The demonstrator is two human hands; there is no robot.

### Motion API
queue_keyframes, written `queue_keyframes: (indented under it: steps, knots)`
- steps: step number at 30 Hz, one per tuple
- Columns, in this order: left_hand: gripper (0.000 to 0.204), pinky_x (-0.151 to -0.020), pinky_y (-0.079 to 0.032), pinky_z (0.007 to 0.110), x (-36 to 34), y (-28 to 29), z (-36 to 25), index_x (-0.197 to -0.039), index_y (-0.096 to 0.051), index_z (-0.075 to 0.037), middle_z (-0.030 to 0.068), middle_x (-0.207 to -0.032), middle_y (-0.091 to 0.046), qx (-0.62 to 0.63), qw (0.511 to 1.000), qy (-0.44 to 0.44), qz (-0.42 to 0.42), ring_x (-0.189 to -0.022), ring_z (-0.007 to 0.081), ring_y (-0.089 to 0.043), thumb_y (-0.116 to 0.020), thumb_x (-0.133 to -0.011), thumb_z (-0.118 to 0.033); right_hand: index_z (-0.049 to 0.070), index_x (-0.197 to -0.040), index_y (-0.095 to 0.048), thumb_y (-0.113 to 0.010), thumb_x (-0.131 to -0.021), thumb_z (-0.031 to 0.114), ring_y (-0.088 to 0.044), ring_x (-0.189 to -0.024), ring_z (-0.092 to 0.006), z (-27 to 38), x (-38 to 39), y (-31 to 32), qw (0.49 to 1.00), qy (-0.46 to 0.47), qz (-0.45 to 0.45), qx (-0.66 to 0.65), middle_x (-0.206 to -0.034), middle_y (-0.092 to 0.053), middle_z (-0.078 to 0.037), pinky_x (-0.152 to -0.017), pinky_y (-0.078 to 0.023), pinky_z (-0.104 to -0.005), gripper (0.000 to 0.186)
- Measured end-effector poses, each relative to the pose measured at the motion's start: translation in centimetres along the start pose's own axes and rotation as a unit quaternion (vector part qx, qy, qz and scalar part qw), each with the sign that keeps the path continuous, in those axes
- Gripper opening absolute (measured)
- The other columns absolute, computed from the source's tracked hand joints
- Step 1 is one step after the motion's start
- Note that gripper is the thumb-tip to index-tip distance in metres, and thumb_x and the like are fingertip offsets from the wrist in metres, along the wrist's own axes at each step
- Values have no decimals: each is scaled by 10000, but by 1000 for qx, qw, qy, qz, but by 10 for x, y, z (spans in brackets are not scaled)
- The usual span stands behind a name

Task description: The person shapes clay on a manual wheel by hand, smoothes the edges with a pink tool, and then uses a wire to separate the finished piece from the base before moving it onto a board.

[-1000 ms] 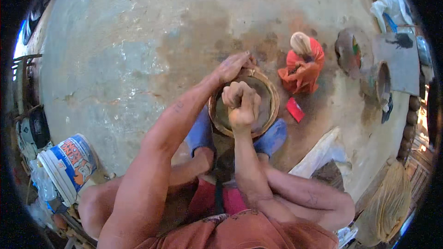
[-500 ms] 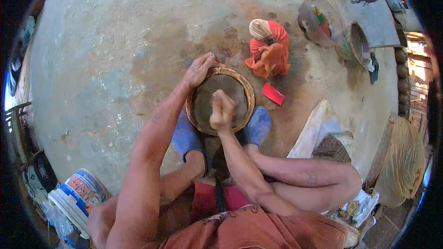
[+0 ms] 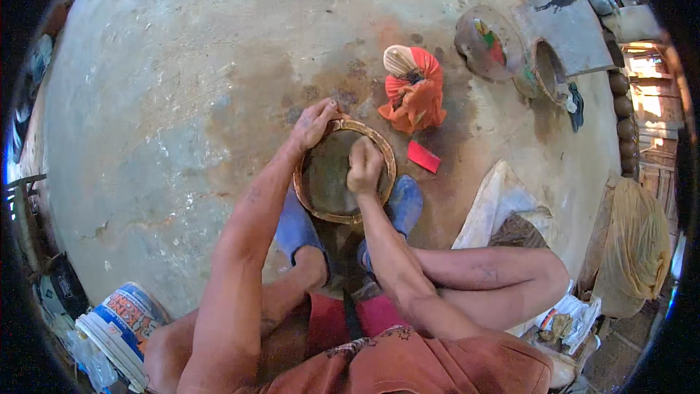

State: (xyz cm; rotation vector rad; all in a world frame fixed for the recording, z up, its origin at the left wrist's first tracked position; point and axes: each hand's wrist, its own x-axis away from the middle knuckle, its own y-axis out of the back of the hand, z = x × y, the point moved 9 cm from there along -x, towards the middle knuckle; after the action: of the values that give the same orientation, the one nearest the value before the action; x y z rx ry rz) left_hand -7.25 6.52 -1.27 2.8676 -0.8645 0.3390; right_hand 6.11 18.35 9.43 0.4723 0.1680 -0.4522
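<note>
A round, drum-like vessel (image 3: 387, 147) with a brown rim and a dark grey inside stands between my feet. At its far left edge my left hand (image 3: 313, 125) has its fingers curled around the rim. My right hand (image 3: 365, 166) is closed in a fist over the right part of the dark inside, near the rim. What the fist holds, if anything, is hidden. Blue shoes (image 3: 405, 206) on my feet flank the vessel.
Beyond the vessel to the right sits an orange cloth bundle (image 3: 415, 98) with a pale top. A flat red piece (image 3: 424, 156) lies near it. Farther right are clay pots (image 3: 487, 42) and a grey board (image 3: 567, 25). A white sack (image 3: 490, 201) lies right; a bucket (image 3: 120, 328) stands left.
My right fist has moved from the middle of the vessel toward its right side. My left hand stays at the rim. The whole view has shifted slightly.
</note>
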Motion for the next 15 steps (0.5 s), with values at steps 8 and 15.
queue_keyframes:
  steps: [8,15]
  knots:
    - [470,-994,-502,355,-5,2,5,-1145,-667,-8,106,-1125,-748,20,1000,-13,2,-1088,189,-681,-425,-1125,-411,24,-1508,-464,-385,-1034,651,-301,-1496,-486,-38,10,33,963,-22,-34,265,-1568,-424,-230,-1213,-202,-635,790]
    - [517,-984,-505,390,-1,0,-9,-1184,-690,-5,173,-1145,-748,-38,998,-42,-29,-1120,274,-694,-395,-1115,-424,150,-1644,-311,-444,-964,743,-160,-1557,-498,-29,-35,-27,902,10,105,419,-1671,-290,-198,-1187,-80,-761,913]
